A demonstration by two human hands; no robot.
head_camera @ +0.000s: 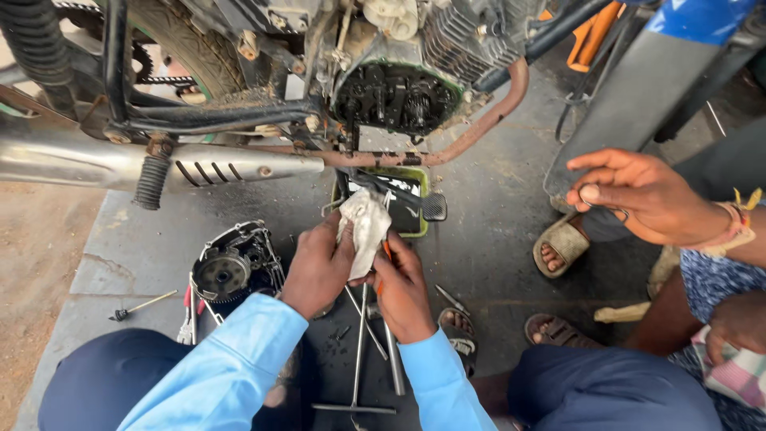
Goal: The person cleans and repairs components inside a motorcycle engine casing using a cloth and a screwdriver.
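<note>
While we crouch below the open engine case [396, 97], our left hand [319, 267] and right hand [401, 289] both pinch a dirty white rag [365, 227]. It sits just before the green oil pan [419, 231], beneath that case.

We see a soft, crumpled whitish cloth rag [365, 227], a glossy chrome metal exhaust pipe [96, 164] dusted with dirt, a rusty matt frame tube [511, 92], greasy dark metal engine gears [396, 97], a rough grey concrete floor [495, 215], and smooth steel tools [361, 343]
</note>
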